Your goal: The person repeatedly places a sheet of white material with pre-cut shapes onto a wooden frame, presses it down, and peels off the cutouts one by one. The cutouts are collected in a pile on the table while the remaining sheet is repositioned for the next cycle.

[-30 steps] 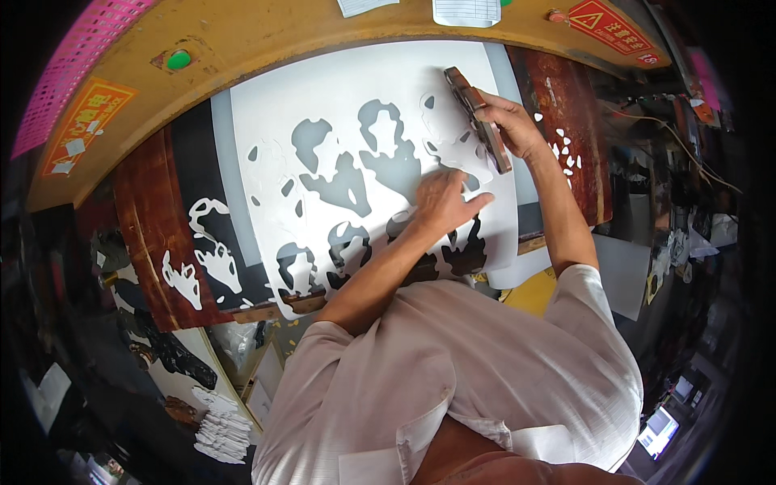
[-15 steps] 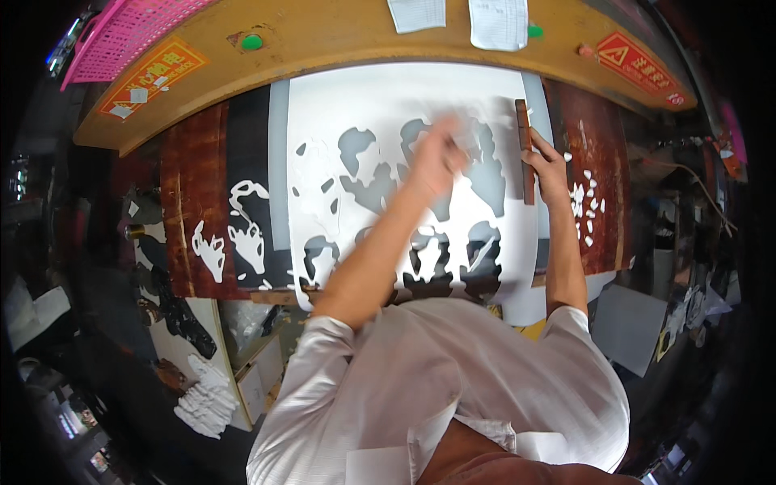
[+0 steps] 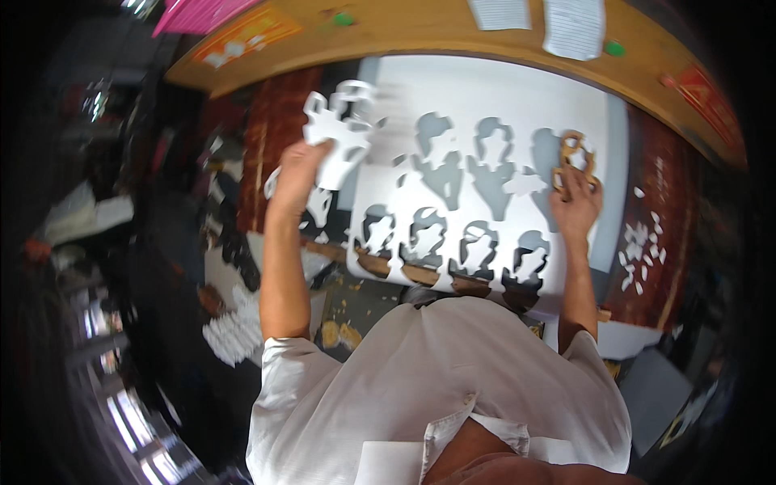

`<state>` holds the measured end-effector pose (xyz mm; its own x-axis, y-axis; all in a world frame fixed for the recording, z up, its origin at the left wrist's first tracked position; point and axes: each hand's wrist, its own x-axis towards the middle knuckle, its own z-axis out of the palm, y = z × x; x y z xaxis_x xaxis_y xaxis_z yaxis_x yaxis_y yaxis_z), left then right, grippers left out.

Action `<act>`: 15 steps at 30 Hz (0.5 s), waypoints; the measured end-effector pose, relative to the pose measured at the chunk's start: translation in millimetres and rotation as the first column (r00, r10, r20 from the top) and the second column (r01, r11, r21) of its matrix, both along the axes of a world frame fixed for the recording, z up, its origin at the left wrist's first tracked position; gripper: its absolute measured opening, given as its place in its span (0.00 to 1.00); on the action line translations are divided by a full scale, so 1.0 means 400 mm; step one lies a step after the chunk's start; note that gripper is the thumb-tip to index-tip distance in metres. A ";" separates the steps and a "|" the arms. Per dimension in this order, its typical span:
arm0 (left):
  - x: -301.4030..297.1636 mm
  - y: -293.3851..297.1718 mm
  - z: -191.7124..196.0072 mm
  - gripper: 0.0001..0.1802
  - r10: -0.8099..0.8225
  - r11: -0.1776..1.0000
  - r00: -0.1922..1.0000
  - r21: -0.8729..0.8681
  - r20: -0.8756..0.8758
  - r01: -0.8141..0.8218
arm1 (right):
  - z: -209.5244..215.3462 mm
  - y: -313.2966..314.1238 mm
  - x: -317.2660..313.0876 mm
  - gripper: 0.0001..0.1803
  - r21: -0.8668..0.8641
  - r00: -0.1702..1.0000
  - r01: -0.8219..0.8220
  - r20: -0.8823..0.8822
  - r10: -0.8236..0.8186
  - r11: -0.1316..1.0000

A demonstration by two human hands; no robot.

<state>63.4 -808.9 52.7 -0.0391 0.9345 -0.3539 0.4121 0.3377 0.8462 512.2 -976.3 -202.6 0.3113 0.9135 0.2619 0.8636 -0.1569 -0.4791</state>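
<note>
Pinched in my left hand (image 3: 297, 174) is a white cut-out piece (image 3: 343, 153) with several openings, raised over the left side of the bench and slightly blurred. My right hand (image 3: 575, 206) grips the lower end of a brown cutting die (image 3: 559, 178) with openings through it, at the right side of a large white sheet (image 3: 461, 85). Whether the die rests on the sheet I cannot tell. Several shaped holes run in rows across the sheet; grey board shows through the upper ones. The sheet's near edge hangs over the bench front.
A mustard-coloured machine beam (image 3: 420, 36) crosses the far side, with paper notes (image 3: 574, 28) on it. Small white scraps (image 3: 638, 255) lie on the reddish-brown bench (image 3: 675, 194) at right. A pink basket (image 3: 198, 14) sits at the far left; a white stack (image 3: 234, 327) stands lower left.
My left hand has moved from over the sheet to the left and now holds the white cut-out. The die in my right hand has turned from edge-on to show its outline. The view has shifted.
</note>
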 end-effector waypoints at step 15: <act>-0.414 -0.271 -0.262 0.17 0.389 0.898 0.867 -0.337 0.312 -0.282 | 0.047 0.019 -0.031 0.35 -0.075 0.976 0.010 0.217 0.007 0.997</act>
<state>-102.2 -917.2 -52.1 -0.1522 0.7520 -0.6413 -0.0858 0.6364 0.7666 500.0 -968.8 -184.0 0.2556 0.9328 0.2539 0.9456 -0.1865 -0.2667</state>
